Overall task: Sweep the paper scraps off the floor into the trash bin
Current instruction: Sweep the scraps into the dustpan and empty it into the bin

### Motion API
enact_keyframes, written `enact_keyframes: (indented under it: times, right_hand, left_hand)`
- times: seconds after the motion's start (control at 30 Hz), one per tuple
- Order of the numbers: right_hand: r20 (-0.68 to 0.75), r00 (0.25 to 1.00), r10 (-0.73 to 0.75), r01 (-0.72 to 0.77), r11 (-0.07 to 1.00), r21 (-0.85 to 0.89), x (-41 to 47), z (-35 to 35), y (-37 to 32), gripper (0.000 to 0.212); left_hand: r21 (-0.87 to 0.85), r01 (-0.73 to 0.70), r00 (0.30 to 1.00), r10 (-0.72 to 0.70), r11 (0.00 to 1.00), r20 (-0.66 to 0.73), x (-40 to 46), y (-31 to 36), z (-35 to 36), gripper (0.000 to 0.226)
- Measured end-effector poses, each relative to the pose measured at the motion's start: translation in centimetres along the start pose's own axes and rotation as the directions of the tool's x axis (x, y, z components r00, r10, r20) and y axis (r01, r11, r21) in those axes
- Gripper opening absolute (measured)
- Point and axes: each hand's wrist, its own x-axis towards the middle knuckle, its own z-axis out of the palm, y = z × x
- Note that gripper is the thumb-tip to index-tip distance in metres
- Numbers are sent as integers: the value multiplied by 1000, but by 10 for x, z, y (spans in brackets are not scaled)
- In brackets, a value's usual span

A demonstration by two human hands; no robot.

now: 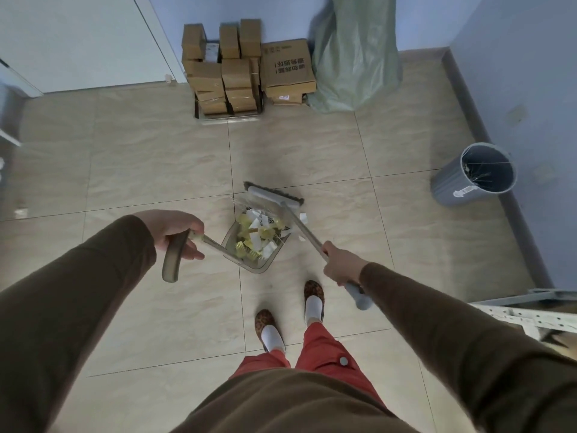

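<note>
The left hand [178,234] grips the dustpan [254,245] handle to keep it steady on the floor, while the right hand [340,265] holds the broom [274,196] against its mouth, so the paper scraps [257,232] stay inside, well apart from the trash bin [474,175].

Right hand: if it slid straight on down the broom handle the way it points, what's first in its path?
The right hand grips the broom handle, which leads up-left. First it would likely meet the broom head at the dustpan mouth; depth is uncertain.
</note>
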Motion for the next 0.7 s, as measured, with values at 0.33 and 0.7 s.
enact_keyframes:
  times: [0.33,0.7]
  right_hand:
    - [185,983,7,-37,986,160,-59,-15,21,49]
    - [16,1000,7,-10,984,179,-19,-4,0,43]
  left_hand:
    - [-111,-101,995,102,989,-1,2,-10,7,41]
    - [-230,-137,982,162,964,98,-4,-29,5,45]
